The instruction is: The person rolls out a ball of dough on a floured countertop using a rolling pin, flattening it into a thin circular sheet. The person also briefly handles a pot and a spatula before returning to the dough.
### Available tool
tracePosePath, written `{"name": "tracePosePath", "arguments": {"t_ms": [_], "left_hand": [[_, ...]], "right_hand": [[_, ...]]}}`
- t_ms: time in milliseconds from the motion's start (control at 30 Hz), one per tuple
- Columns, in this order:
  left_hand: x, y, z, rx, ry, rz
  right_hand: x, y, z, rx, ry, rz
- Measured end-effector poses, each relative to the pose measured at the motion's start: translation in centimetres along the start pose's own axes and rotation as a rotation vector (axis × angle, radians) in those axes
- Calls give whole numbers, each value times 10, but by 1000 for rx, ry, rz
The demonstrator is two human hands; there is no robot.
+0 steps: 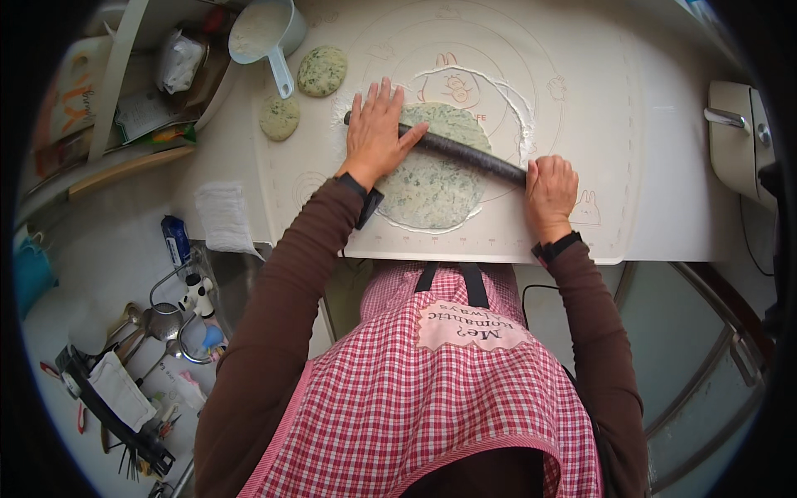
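Note:
A flat round sheet of dough flecked with green (433, 190) lies on the printed pastry mat (579, 239). Across it, slanting down to the right, rests a dark rolling pin (470, 155). My left hand (377, 131) lies over the pin's left end, palm down with fingers extended and slightly apart. At the opposite end, my right hand (551, 190) is curled around the pin. White flour (523, 121) forms a ring beyond the dough's upper right edge. Two thicker dough rounds, the larger one (322, 71) and the smaller one (279, 117), sit left of my left hand.
A pale blue handled cup of flour (258, 31) stands at the upper left. A folded white cloth (225, 216) lies by the sink (233, 286). An open shelf (115, 81) borders the left side, with hanging utensils (165, 324) below. A cream appliance (738, 137) stands right.

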State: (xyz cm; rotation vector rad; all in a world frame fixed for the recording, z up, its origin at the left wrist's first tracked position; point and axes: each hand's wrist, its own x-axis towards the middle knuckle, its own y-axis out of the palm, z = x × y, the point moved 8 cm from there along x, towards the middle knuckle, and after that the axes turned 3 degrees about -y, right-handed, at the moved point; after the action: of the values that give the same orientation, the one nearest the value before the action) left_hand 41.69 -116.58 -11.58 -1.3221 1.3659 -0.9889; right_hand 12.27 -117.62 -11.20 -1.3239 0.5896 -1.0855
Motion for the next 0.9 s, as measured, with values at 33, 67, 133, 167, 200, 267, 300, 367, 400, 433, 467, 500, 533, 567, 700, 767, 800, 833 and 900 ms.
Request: {"name": "tracePosePath", "arguments": {"t_ms": [33, 67, 133, 167, 200, 267, 300, 367, 400, 433, 467, 500, 533, 567, 700, 767, 800, 833, 900], "left_hand": [[13, -1, 0, 1, 12, -34], [17, -4, 1, -38, 7, -67], [2, -2, 11, -43, -85, 45], [-21, -3, 13, -30, -123, 109], [-57, -7, 15, -39, -139, 180], [-91, -13, 11, -21, -93, 154], [-100, -5, 16, 11, -136, 231], [-83, -4, 11, -26, -53, 100], [-57, 0, 9, -43, -9, 42], [-26, 6, 10, -13, 22, -12], [-6, 18, 15, -12, -18, 55], [4, 14, 14, -28, 19, -18], [3, 18, 19, -29, -37, 38], [-3, 13, 19, -42, -30, 0], [-108, 5, 17, 55, -70, 193], [-116, 4, 11, 18, -47, 125], [-108, 2, 7, -20, -14, 56], [-90, 9, 7, -17, 0, 59], [-35, 22, 8, -10, 27, 38]], "right_hand": [[12, 8, -4, -63, 2, 0], [13, 8, 5, -15, -45, -35], [7, 9, 25, 47, -27, -27], [-9, 4, 45, 78, -23, 9], [-30, -7, 62, 149, -15, 2], [-51, -19, 72, 204, 19, 40], [-57, -28, 73, 197, -14, -8], [-46, -30, 49, 65, -4, -20], [-25, -29, 31, 37, -34, -87], [-2, -22, 12, -33, -22, -139], [10, -11, -4, -84, 70, -71], [21, -7, -7, -127, 63, -122], [20, 6, -2, -54, 54, -11], [18, 6, 8, -23, 25, -55], [-56, -4, 64, 210, -2, 26], [-66, -8, 57, 139, 16, 46], [-62, -18, 50, 110, -29, -43], [-47, -12, 34, 53, -13, -15], [-2, -2, -2, -21, 25, -49]]}}
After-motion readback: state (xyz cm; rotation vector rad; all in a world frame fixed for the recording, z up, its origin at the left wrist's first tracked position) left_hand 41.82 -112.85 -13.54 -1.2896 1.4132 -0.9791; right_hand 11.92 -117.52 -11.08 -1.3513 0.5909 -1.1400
